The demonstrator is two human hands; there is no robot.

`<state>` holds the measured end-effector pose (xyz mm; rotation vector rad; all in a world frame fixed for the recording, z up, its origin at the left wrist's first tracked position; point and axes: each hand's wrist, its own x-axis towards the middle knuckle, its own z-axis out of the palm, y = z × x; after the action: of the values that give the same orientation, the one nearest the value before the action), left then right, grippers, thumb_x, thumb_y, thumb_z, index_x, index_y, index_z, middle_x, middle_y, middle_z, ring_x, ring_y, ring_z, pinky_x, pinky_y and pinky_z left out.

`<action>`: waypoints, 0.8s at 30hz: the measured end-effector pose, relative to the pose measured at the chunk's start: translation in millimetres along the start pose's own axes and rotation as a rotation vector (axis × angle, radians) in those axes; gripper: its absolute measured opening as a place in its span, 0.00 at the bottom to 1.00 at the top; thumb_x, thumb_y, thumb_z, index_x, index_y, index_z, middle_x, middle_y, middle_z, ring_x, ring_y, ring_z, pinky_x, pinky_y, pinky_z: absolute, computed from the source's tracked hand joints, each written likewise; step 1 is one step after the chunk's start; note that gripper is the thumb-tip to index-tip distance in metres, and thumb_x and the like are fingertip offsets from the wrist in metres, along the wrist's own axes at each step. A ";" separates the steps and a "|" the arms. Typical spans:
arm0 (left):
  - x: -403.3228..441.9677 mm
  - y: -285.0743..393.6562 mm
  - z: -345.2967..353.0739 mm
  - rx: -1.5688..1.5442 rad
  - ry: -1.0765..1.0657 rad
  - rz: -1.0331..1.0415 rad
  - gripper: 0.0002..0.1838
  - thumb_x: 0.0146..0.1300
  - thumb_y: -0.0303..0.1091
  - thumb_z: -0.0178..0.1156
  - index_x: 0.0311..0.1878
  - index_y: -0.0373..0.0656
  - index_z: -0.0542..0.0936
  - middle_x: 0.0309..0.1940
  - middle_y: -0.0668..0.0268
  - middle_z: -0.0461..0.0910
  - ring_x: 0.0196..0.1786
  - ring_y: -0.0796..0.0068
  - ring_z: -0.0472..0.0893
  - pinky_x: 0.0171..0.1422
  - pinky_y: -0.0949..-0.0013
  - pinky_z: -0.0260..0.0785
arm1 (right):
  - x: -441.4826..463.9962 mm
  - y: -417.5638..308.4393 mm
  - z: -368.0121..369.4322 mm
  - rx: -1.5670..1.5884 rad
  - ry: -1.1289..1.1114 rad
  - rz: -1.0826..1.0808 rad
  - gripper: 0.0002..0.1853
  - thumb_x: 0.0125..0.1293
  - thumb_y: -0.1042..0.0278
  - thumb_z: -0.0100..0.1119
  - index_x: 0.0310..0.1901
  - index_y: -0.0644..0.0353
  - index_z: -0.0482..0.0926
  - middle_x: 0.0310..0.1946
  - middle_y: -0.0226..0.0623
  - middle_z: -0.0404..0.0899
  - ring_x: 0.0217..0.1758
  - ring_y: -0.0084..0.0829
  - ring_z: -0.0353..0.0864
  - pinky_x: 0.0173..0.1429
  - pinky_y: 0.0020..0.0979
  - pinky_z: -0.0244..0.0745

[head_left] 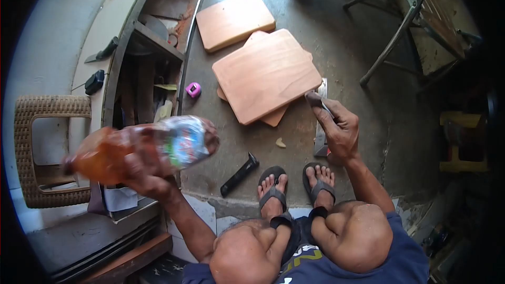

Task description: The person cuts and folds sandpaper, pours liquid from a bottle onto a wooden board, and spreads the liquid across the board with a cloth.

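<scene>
My left hand (147, 179) grips a clear plastic bottle (152, 147) on its side, smeared by motion. Its contents look orange to reddish brown, and a blue, white and green label wraps the base end. Between the thumb and fingers of my right hand (341, 129) is a small dark brown piece (315, 100), its kind unclear, close to the corner of the top wooden board (268, 76). That board has rounded corners and lies crosswise over other boards. Another wooden board (234, 18) rests on the floor behind it.
A black-handled tool (239, 174) lies by my feet, and a pink tape measure (193, 90) near the cabinet (181, 47). A metal strip (321, 139) is under my right hand. On the cabinet top are a knife (104, 51) and a black object (94, 82). A folding chair (400, 26) stands right.
</scene>
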<state>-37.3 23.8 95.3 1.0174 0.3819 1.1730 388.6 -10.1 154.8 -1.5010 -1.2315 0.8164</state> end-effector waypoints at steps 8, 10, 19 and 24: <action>16.0 74.8 297.7 1.282 -0.502 -0.440 0.21 0.72 0.27 0.59 0.67 0.44 0.71 0.41 0.62 0.82 0.39 0.69 0.82 0.37 0.67 0.76 | 0.5 -2.1 -20.9 0.101 0.098 0.166 0.15 0.73 0.67 0.65 0.55 0.66 0.87 0.36 0.30 0.87 0.39 0.17 0.78 0.45 0.26 0.75; 25.7 66.4 305.6 1.350 -0.570 -0.459 0.20 0.72 0.28 0.59 0.65 0.44 0.73 0.41 0.61 0.82 0.38 0.67 0.82 0.37 0.66 0.76 | 10.0 8.2 -18.7 0.201 0.166 0.091 0.16 0.73 0.65 0.65 0.55 0.67 0.87 0.33 0.25 0.83 0.37 0.15 0.75 0.42 0.23 0.72; 35.1 64.7 326.3 1.417 -0.627 -0.513 0.14 0.71 0.35 0.58 0.57 0.48 0.79 0.38 0.60 0.83 0.37 0.57 0.83 0.40 0.59 0.77 | -2.3 19.1 -43.7 0.024 0.119 -0.021 0.16 0.70 0.64 0.64 0.54 0.64 0.87 0.40 0.41 0.89 0.42 0.27 0.85 0.49 0.30 0.79; 41.1 74.5 336.4 1.431 -0.692 -0.529 0.12 0.71 0.39 0.58 0.53 0.50 0.82 0.37 0.59 0.84 0.37 0.52 0.83 0.41 0.55 0.77 | -120.7 130.2 -35.6 -0.260 -0.288 -0.009 0.15 0.66 0.67 0.65 0.51 0.64 0.87 0.40 0.52 0.88 0.43 0.46 0.88 0.48 0.41 0.81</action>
<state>177.4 -90.8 342.7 2.2473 0.8836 -0.1555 428.9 -135.1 30.2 -1.6207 -1.6069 0.9166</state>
